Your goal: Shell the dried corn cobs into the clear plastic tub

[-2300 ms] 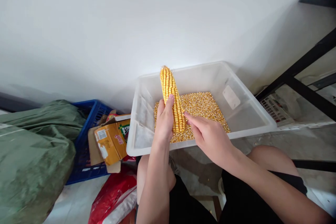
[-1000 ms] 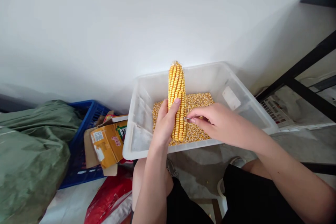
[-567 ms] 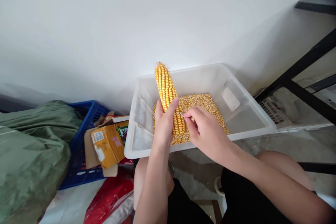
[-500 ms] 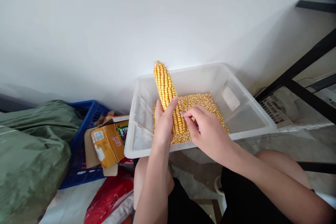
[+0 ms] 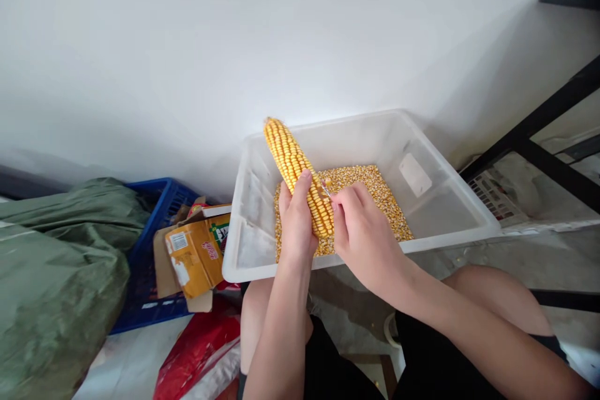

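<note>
– Corn ear point(image 5: 291, 159), long and yellow: where?
– Above a translucent white rectangular plastic tub point(image 5: 375, 131), tilted, upper end leaning left; held firmly around its lower half by the bare left hand point(image 5: 296, 215).
– And the bare right hand point(image 5: 368, 234)?
– Pinched narrow around a thin silvery metal tool point(image 5: 327, 190), mostly hidden in the grip, tip at the ear's right edge.
– Beneath?
– Loose dried kernels point(image 5: 368, 184), yellow and whitish, spread over the tub's floor.
</note>
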A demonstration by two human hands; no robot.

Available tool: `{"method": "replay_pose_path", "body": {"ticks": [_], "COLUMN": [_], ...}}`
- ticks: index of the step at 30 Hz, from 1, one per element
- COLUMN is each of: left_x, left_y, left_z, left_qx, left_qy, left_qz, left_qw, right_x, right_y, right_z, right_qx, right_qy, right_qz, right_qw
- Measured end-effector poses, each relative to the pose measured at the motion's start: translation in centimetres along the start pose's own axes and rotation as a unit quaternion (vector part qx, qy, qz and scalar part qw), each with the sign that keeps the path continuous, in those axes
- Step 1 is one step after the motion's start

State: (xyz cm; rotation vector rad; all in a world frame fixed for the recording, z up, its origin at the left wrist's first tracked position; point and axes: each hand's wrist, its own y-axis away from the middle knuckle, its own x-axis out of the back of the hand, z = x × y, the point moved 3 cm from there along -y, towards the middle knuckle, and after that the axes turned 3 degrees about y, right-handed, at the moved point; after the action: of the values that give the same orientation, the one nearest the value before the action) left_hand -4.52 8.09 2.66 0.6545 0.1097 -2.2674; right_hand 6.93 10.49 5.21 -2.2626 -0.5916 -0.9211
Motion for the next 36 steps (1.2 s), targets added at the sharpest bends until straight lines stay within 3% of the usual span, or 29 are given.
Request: {"method": "replay_pose_path", "body": {"ticks": [9, 14, 21, 24, 30, 36], "left_x": [-0.2, 0.1, -0.4, -0.7, -0.7, -0.6], "left_y": [-0.4, -0.5, 0.1, 0.4, 0.3, 0.4], "left_z": [-0.8, -0.7, -0.5, -0.5, -0.7, -0.4], "left_qx": [0.043, 0.02, 0.021, 0.03, -0.005, -0.094], "left_qy": [-0.034, -0.054, -0.088, -0.101, -0.182, -0.295], "left_qz": [-0.004, -0.021, -0.082, -0.098, -0.105, -0.063], "left_qw": [0.998, 0.998, 0.993, 0.99, 0.978, 0.949], "right_x": [1.8, 2.9, 0.4, -0.1, 0.8, 0.5], "right_y": [-1.3, -1.6, -2.6, -2.8, -2.9, -2.4], "right_z": [2.8, 3.4, 5.8, 6.6, 6.5, 5.7], "right_qx": [-0.016, -0.052, -0.135, -0.146, -0.116, -0.142], "right_qy": [-0.117, -0.149, -0.316, -0.339, -0.231, -0.181], "right_qz": [-0.064, -0.143, -0.192, -0.227, -0.187, -0.12], "right_qw": [0.991, 0.977, 0.919, 0.901, 0.948, 0.966]}}
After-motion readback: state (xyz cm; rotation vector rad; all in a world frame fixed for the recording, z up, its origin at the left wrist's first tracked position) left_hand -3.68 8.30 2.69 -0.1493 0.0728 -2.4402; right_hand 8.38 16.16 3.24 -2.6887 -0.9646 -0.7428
